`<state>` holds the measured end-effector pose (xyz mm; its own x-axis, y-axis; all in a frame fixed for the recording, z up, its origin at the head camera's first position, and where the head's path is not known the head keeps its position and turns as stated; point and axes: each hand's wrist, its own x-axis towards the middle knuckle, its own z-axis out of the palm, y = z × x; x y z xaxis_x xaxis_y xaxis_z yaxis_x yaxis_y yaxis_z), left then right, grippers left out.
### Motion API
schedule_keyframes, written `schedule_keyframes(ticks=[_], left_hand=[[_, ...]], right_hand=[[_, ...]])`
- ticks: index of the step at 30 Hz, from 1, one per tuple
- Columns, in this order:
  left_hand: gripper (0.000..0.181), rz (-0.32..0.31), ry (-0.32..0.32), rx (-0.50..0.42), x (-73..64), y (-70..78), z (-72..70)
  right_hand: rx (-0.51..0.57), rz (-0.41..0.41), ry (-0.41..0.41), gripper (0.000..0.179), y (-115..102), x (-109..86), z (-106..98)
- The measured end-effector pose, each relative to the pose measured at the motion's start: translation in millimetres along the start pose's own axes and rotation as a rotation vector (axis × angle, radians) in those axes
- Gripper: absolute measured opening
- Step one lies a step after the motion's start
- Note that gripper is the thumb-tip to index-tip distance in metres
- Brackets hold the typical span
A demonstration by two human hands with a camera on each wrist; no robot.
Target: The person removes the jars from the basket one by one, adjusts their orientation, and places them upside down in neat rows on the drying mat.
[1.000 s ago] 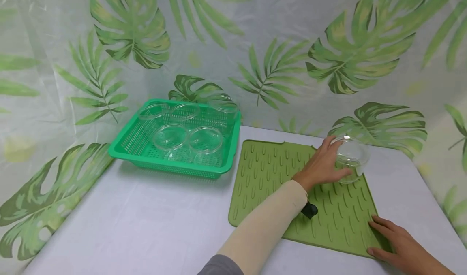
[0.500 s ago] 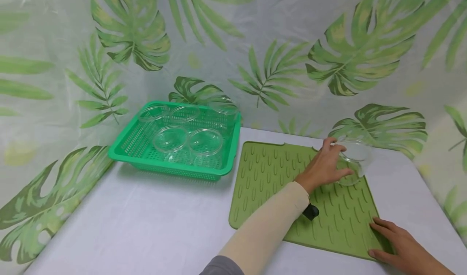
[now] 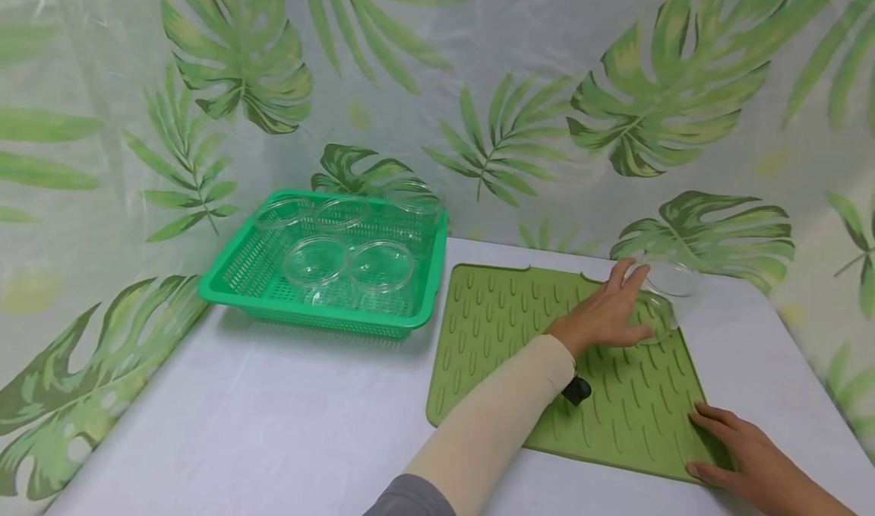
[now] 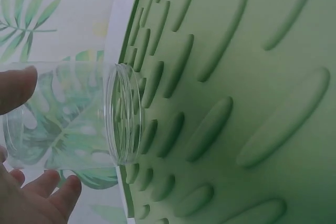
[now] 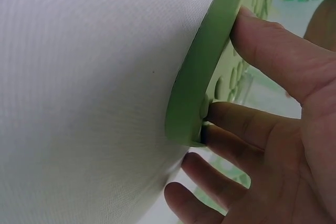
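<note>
A clear, see-through jar (image 3: 668, 302) stands at the far right corner of the green ribbed mat (image 3: 506, 326). In the left wrist view the threaded rim of the jar (image 4: 123, 114) meets the mat, so it is upside down. My left hand (image 3: 611, 314) is beside it, thumb and fingers spread apart on either side; whether any fingertip touches it is hard to tell. At the mat's near right corner rests my right hand (image 3: 745, 455). In the right wrist view, the thumb of this right hand (image 5: 294, 114) lies along the mat's raised edge and some fingertips touch its corner.
A green perforated basket (image 3: 321, 314) stands left of the mat, with several clear jars (image 3: 383, 265) inside. White cloth (image 3: 273, 417) covers the table. A leaf-patterned sheet (image 3: 383, 83) hangs behind. A small black device (image 3: 577, 390) sits at my left wrist.
My left hand has loosened from the jar and drawn slightly left, its fingers straighter. The jar now stands on the mat. My right hand keeps its place at the corner.
</note>
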<state>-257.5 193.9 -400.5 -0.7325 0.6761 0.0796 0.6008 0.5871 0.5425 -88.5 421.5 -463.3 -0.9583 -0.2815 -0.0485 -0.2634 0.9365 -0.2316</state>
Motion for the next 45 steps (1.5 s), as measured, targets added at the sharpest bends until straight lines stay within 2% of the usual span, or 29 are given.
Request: schedule_keyframes(ticks=[4,9,14,20,24,27,30,33,35,40,45], left_hand=[[0.091,-0.02,-0.055,-0.051,2.0,0.0,-2.9],[0.094,-0.029,-0.132,-0.118,7.7,4.0,-6.8],[0.097,-0.058,-0.179,-0.129,8.5,7.0,-10.4],[0.098,-0.107,-0.165,-0.051,-1.0,4.3,-24.4],[0.088,-0.073,-0.123,0.066,-9.1,5.3,-46.6],[0.074,-0.019,-0.078,0.161,-20.8,6.5,-68.0],[0.068,0.039,-0.044,0.226,-39.7,4.6,-90.2],[0.067,0.106,-0.012,0.278,-61.1,2.1,-109.4],[0.067,0.123,0.001,0.31,-75.3,0.9,-120.9],[0.067,0.151,0.023,0.401,-107.8,-5.7,-143.6],[0.067,0.195,0.036,0.457,-135.5,-17.6,-159.4]], right_hand=[[0.018,0.003,-0.031,0.071,0.1,3.0,0.0],[-0.013,-0.008,-0.012,0.07,3.3,2.9,-1.7],[0.001,-0.005,-0.036,0.07,4.8,3.5,-2.8],[-0.013,-0.003,-0.046,0.072,2.4,9.9,-2.7],[-0.047,-0.014,-0.016,0.071,7.3,9.2,-1.0],[-0.057,-0.061,0.03,0.066,14.6,6.7,5.0],[-0.064,-0.084,0.07,0.061,22.5,5.3,13.1],[-0.051,-0.081,0.061,0.058,28.3,3.4,18.1],[-0.066,-0.083,0.063,0.058,30.7,3.6,19.4],[-0.094,-0.096,0.076,0.058,32.4,5.7,19.1],[-0.087,-0.106,0.071,0.058,22.8,9.9,14.0]])
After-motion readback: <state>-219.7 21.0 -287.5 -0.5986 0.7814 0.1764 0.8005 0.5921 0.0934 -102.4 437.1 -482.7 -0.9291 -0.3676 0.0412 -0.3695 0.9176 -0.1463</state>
